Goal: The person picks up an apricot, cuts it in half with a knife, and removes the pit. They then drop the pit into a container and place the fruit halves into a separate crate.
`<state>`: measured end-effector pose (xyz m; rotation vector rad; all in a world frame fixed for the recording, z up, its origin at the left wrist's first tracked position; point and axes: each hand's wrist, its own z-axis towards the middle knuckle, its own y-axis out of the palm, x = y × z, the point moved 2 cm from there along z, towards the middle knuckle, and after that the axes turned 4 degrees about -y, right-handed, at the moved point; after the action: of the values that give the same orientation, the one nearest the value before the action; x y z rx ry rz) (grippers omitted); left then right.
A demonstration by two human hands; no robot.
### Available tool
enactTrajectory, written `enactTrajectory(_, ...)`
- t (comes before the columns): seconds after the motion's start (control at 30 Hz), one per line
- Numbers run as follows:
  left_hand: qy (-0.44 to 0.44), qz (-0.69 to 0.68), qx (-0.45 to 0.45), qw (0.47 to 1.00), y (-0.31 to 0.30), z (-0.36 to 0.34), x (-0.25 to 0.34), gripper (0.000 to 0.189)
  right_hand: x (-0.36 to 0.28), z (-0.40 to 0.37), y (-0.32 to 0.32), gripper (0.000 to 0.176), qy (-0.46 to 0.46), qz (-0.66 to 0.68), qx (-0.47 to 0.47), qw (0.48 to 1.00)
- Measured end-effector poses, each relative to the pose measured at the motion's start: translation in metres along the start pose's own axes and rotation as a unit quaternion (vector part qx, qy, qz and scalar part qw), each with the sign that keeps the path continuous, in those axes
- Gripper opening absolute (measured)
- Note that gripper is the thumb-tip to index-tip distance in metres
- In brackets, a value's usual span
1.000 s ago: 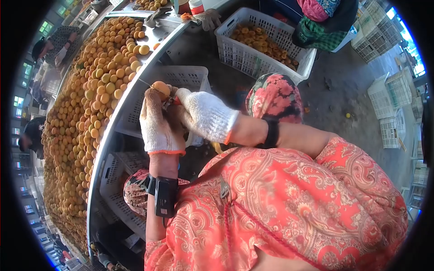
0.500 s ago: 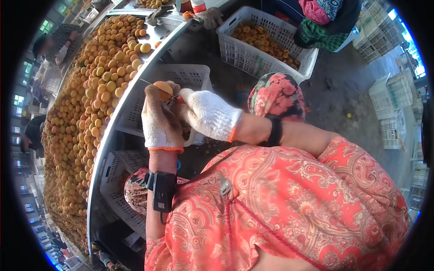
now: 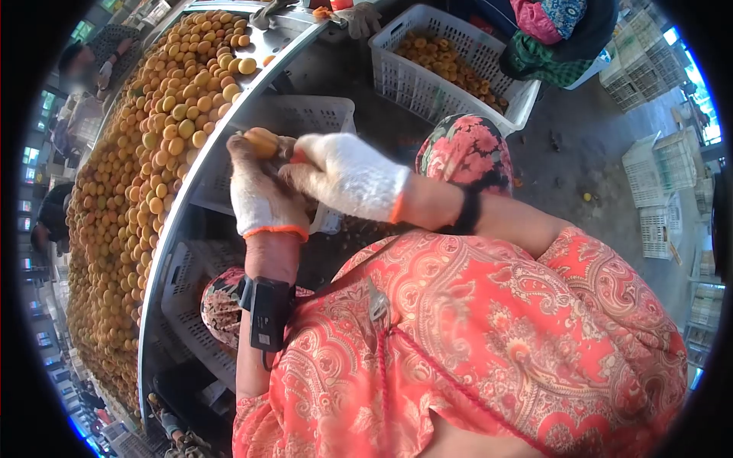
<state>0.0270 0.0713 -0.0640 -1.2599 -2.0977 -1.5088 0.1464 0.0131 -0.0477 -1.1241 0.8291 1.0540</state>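
My left hand, in a white work glove with stained fingers, is closed around an orange apricot. A dark line runs across the fruit, perhaps a cut. My right hand, gloved too, is closed on a small knife with a red handle, right beside the apricot; its blade is hidden by the fingers. Both hands are close together over a white plastic crate, just off the metal rim of a sorting table. Beyond that rim lies a large heap of apricots.
A white crate of apricot halves stands on the floor ahead, with a person in green checked cloth beside it. Another crate is by my left knee. Stacked crates are at the right. Other people work across the table.
The view has shifted slightly. My hands have moved a little left with the apricot, which is turned differently. A thin blade tip seen past the fruit earlier is out of sight now.
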Motion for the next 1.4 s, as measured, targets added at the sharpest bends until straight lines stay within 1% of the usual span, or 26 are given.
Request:
enactTrajectory(0.03,0.023,-0.008,0.002,1.000,-0.003,0.002,0.003,0.044,-0.008,0.001,-0.007,0.029,0.018,-0.004,0.019,1.000)
enactTrajectory(0.07,0.058,0.018,0.022,0.998,-0.006,0.004,0.005,0.045,-0.003,0.004,-0.008,0.030,-0.022,0.032,0.070,0.997)
enactTrajectory(0.13,0.107,0.101,-0.081,0.986,0.001,-0.005,0.007,0.047,-0.013,0.009,-0.026,0.033,-0.049,-0.010,0.128,0.990)
enactTrajectory(0.17,0.090,0.093,-0.038,0.991,0.007,-0.011,-0.001,0.044,-0.014,0.012,-0.028,0.033,-0.051,-0.013,0.138,0.989)
enactTrajectory(0.2,0.119,0.126,-0.081,0.982,0.014,-0.022,-0.005,0.038,-0.016,0.013,-0.028,0.033,-0.055,-0.015,0.143,0.988)
enactTrajectory(0.27,0.158,0.167,-0.119,0.966,0.023,-0.030,-0.011,0.035,-0.020,0.014,-0.025,0.033,-0.081,-0.017,0.172,0.982)
enactTrajectory(0.3,0.157,0.169,-0.120,0.966,0.026,-0.035,-0.009,0.035,-0.019,0.015,-0.023,0.032,-0.083,0.001,0.177,0.981)
enactTrajectory(0.37,0.099,0.121,-0.116,0.981,0.032,-0.043,-0.004,0.033,-0.020,0.017,-0.021,0.031,-0.086,-0.011,0.173,0.981)
enactTrajectory(0.47,0.124,0.138,-0.130,0.974,0.029,-0.041,-0.014,0.033,-0.022,0.020,-0.021,0.029,-0.085,-0.026,0.176,0.980)
enactTrajectory(0.5,0.098,0.136,-0.097,0.981,0.036,-0.045,-0.013,0.044,-0.022,0.022,-0.020,0.027,-0.080,-0.029,0.183,0.979)
enactTrajectory(0.53,0.098,0.135,-0.093,0.982,0.036,-0.044,-0.013,0.044,-0.022,0.024,-0.019,0.027,-0.078,-0.028,0.180,0.980)
enactTrajectory(0.63,0.084,0.070,-0.158,0.981,0.036,-0.040,-0.014,0.035,-0.022,0.028,-0.019,0.022,-0.103,-0.052,0.193,0.974)
enactTrajectory(0.67,0.081,0.067,-0.154,0.982,0.037,-0.041,-0.011,0.035,-0.024,0.029,-0.018,0.022,-0.098,-0.052,0.189,0.976)
enactTrajectory(0.73,-0.074,-0.041,-0.103,0.991,0.042,-0.050,-0.013,0.037,-0.024,0.021,-0.016,0.020,-0.126,-0.102,0.211,0.964)
enactTrajectory(0.8,-0.051,-0.002,-0.021,0.999,0.040,-0.049,-0.013,0.041,-0.017,0.022,-0.015,0.020,-0.142,-0.108,0.218,0.960)
enactTrajectory(0.87,-0.041,0.070,0.008,0.997,0.043,-0.056,-0.012,0.043,-0.017,0.023,-0.017,0.021,-0.178,-0.128,0.199,0.955)
enactTrajectory(0.9,-0.045,0.069,0.010,0.997,0.046,-0.056,-0.014,0.043,-0.015,0.024,-0.017,0.022,-0.206,-0.136,0.204,0.947)
enactTrajectory(0.97,-0.039,0.108,0.055,0.992,0.048,-0.056,-0.015,0.044,-0.010,0.023,-0.019,0.023,-0.210,-0.144,0.197,0.947)
enactTrajectory(1.07,-0.041,0.102,0.044,0.993,0.049,-0.054,-0.018,0.043,-0.003,0.024,-0.019,0.025,-0.219,-0.157,0.194,0.943)
enactTrajectory(1.1,-0.041,0.104,0.044,0.993,0.045,-0.048,-0.020,0.043,0.001,0.025,-0.018,0.026,-0.176,-0.120,0.195,0.957)
enactTrajectory(1.13,-0.023,0.071,-0.017,0.997,0.040,-0.038,-0.023,0.042,0.004,0.027,-0.017,0.028,-0.135,-0.082,0.196,0.968)
enactTrajectory(1.17,-0.005,0.036,-0.078,0.996,0.037,-0.032,-0.023,0.040,0.003,0.028,-0.018,0.028,-0.137,-0.079,0.197,0.968)
enactTrajectory(1.2,-0.004,0.038,-0.078,0.996,0.038,-0.033,-0.024,0.040,0.004,0.028,-0.021,0.029,-0.112,-0.045,0.220,0.968)
enactTrajectory(1.27,0.176,0.176,-0.100,0.963,0.045,-0.038,-0.024,0.036,0.003,0.028,-0.026,0.031,-0.083,-0.012,0.245,0.966)
enactTrajectory(1.33,0.178,0.158,-0.109,0.965,0.049,-0.041,-0.025,0.033,-0.003,0.027,-0.029,0.033,-0.097,-0.015,0.239,0.966)
enactTrajectory(1.4,0.157,0.170,-0.105,0.967,0.046,-0.044,-0.022,0.031,-0.005,0.026,-0.029,0.034,-0.078,-0.005,0.239,0.968)
